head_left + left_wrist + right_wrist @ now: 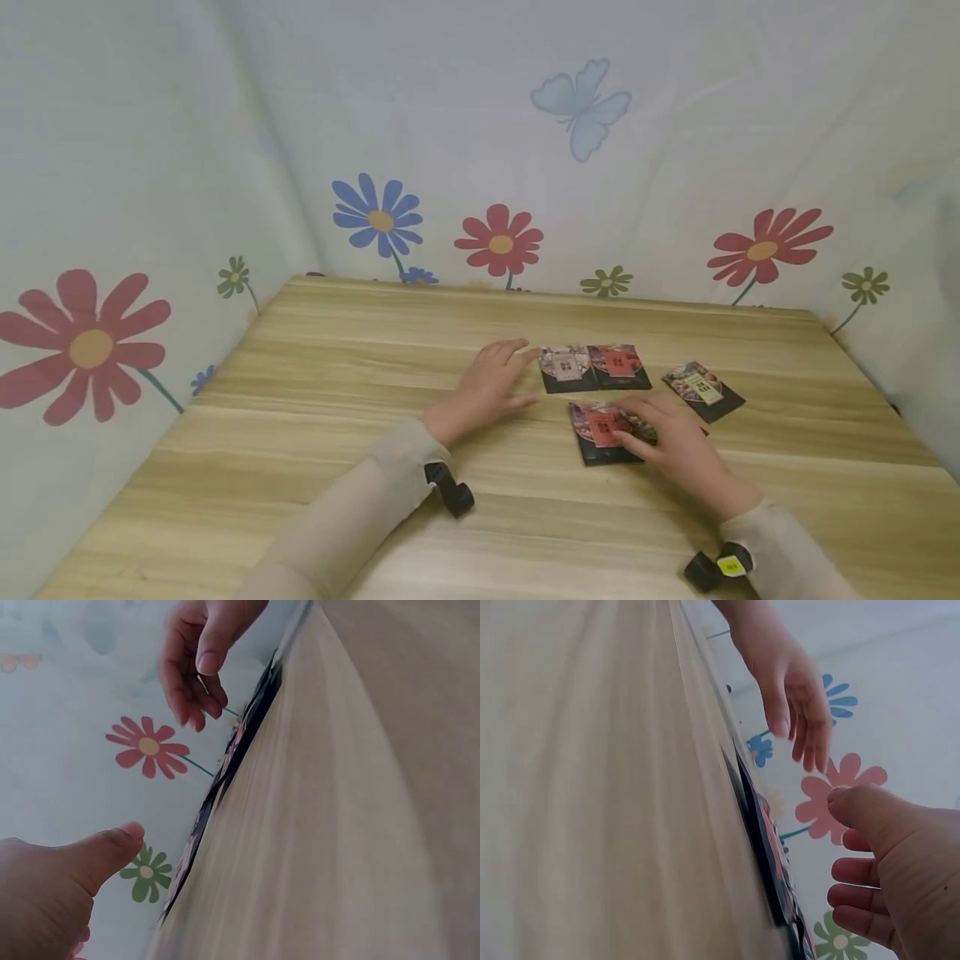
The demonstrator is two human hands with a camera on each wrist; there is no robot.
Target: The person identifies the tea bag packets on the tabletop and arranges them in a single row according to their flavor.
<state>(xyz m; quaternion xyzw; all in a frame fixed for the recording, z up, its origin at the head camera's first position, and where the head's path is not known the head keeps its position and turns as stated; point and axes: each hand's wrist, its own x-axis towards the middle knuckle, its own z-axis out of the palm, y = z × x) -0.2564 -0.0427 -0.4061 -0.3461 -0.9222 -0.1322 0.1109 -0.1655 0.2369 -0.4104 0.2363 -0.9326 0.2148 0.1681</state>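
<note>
Several flat, dark-bottomed packets with food pictures lie on the table. At the back, a packet with a pale label [566, 368] is side by side with a red-labelled packet [619, 365]. My left hand [491, 383] is just left of the pale one, thumb and fingers spread, holding nothing. Closer to me lies another red-labelled packet [596, 433]. Over its right side is my right hand [678, 442], which partly hides a further patterned packet [643, 428]. In the right wrist view, its loosely bent fingers [859, 895] have nothing between them. A yellow-labelled packet [703, 392] lies askew at the right.
The wooden table [360, 350] reaches back to a pale curtain [450, 100] printed with flowers and a butterfly. More of this curtain hangs along the left side. Each wrist wears a black strap [450, 492] with a small device.
</note>
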